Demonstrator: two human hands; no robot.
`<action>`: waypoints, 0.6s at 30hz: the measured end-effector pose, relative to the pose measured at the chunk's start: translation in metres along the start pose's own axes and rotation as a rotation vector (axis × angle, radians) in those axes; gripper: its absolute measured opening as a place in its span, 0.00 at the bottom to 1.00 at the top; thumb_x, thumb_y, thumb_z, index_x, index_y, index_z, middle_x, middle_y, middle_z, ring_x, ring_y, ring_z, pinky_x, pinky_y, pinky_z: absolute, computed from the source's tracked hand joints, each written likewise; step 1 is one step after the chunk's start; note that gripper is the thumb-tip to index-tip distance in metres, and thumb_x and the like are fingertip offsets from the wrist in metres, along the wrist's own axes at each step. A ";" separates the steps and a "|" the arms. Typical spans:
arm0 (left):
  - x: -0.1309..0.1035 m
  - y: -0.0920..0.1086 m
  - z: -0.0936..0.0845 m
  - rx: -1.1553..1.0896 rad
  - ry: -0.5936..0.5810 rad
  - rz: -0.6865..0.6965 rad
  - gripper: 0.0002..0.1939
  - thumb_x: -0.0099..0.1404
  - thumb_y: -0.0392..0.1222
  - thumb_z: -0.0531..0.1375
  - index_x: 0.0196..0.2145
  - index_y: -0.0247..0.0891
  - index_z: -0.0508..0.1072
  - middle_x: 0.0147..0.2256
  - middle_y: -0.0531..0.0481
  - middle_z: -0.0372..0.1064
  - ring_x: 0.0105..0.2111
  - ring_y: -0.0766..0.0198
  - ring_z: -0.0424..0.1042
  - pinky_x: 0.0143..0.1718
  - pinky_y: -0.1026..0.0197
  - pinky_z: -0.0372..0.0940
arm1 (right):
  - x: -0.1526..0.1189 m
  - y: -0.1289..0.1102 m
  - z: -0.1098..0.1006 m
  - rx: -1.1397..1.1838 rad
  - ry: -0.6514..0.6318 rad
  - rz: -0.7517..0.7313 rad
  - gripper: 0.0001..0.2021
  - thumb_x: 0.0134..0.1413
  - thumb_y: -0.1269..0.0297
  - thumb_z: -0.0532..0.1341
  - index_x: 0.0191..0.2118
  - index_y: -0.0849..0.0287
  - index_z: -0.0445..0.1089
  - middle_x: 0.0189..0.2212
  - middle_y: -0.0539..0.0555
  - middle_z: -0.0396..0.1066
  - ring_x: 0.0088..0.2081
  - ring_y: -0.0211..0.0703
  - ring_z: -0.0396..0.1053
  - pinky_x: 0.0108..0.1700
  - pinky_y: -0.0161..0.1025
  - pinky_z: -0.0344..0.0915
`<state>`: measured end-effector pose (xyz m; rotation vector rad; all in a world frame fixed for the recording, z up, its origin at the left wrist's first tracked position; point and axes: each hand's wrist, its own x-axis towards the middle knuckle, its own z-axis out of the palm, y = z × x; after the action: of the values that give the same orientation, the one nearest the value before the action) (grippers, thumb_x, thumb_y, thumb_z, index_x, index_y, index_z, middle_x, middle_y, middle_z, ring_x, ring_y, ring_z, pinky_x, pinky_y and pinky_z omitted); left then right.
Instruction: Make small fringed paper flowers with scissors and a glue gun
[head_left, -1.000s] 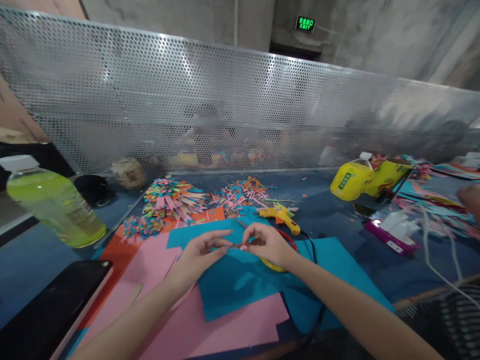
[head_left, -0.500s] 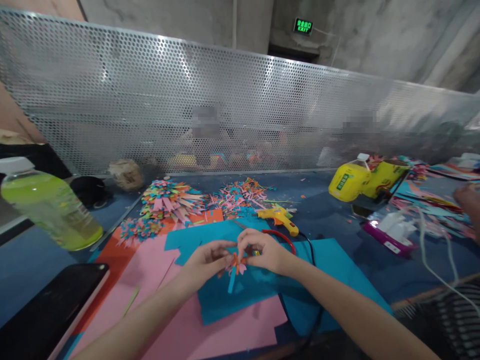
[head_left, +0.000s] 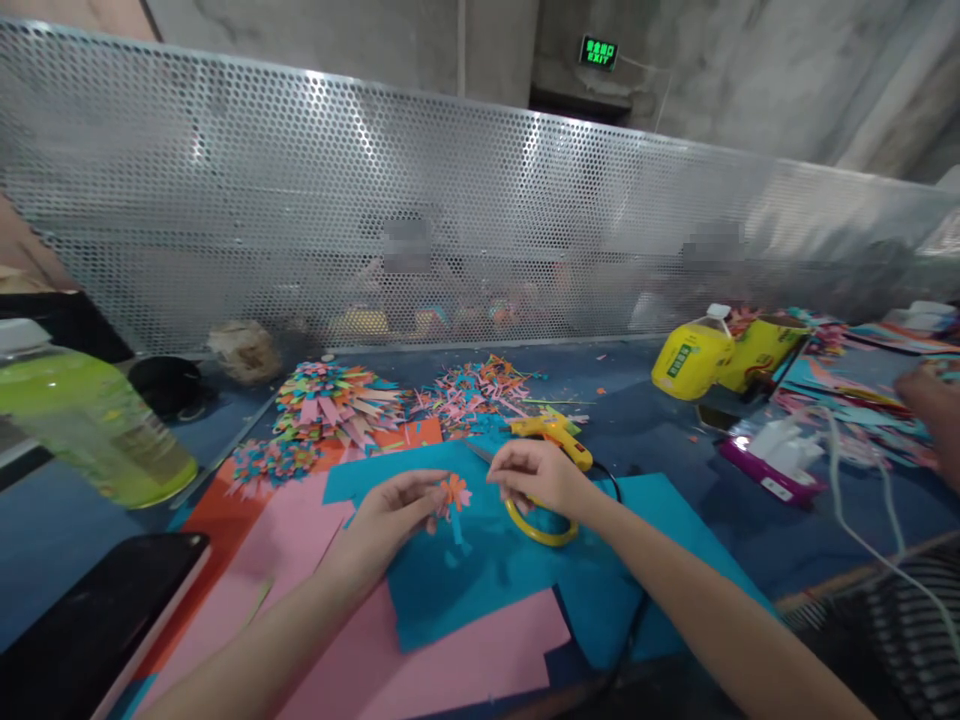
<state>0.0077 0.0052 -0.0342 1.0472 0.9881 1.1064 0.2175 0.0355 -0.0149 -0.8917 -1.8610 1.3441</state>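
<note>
My left hand pinches a small paper flower with orange and pink petals; a blue paper strip hangs below it. My right hand is a short way to the right, off the flower, its fingers drawn together; whatever may be in them is hidden. Beneath that hand lie scissors with a yellow handle loop, the blade tip poking out to its left. A yellow glue gun rests just behind. Both hands are over blue paper sheets.
Pink paper lies in front. Behind are a pile of finished paper flowers and loose paper curls. A phone and a drink bottle stand left, a tissue pack right. A perforated metal screen borders the table.
My right hand has parted from the flower and moved right. The left hand has turned the flower so its petals face up into view. More of the yellow scissor loop shows.
</note>
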 end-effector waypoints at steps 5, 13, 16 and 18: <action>-0.001 0.005 0.002 -0.057 0.041 -0.030 0.17 0.44 0.41 0.68 0.34 0.34 0.74 0.24 0.50 0.71 0.20 0.70 0.66 0.22 0.67 0.60 | 0.001 0.000 -0.031 -0.698 0.369 -0.030 0.09 0.53 0.59 0.54 0.30 0.59 0.64 0.26 0.51 0.68 0.28 0.38 0.65 0.31 0.35 0.60; 0.000 0.003 0.000 -0.106 0.074 -0.025 0.14 0.44 0.40 0.68 0.30 0.34 0.75 0.26 0.50 0.73 0.24 0.69 0.69 0.27 0.68 0.65 | -0.002 0.009 -0.041 -1.263 0.459 0.356 0.24 0.52 0.46 0.51 0.41 0.65 0.65 0.38 0.64 0.66 0.39 0.52 0.66 0.38 0.40 0.61; 0.000 0.003 -0.001 -0.116 0.089 -0.042 0.14 0.44 0.40 0.68 0.30 0.34 0.74 0.26 0.50 0.73 0.24 0.69 0.70 0.28 0.67 0.66 | -0.002 0.007 -0.040 -1.367 0.520 0.375 0.24 0.51 0.49 0.54 0.45 0.66 0.62 0.41 0.65 0.64 0.42 0.55 0.65 0.39 0.42 0.61; 0.000 0.004 0.000 -0.124 0.099 -0.044 0.14 0.44 0.39 0.68 0.30 0.34 0.74 0.26 0.50 0.73 0.24 0.69 0.71 0.28 0.67 0.66 | -0.001 0.008 -0.042 -1.421 0.559 0.411 0.26 0.49 0.48 0.55 0.45 0.67 0.62 0.41 0.66 0.64 0.42 0.58 0.65 0.39 0.44 0.61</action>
<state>0.0067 0.0057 -0.0309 0.8742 1.0025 1.1775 0.2539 0.0581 -0.0125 -2.1095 -2.0198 -0.3465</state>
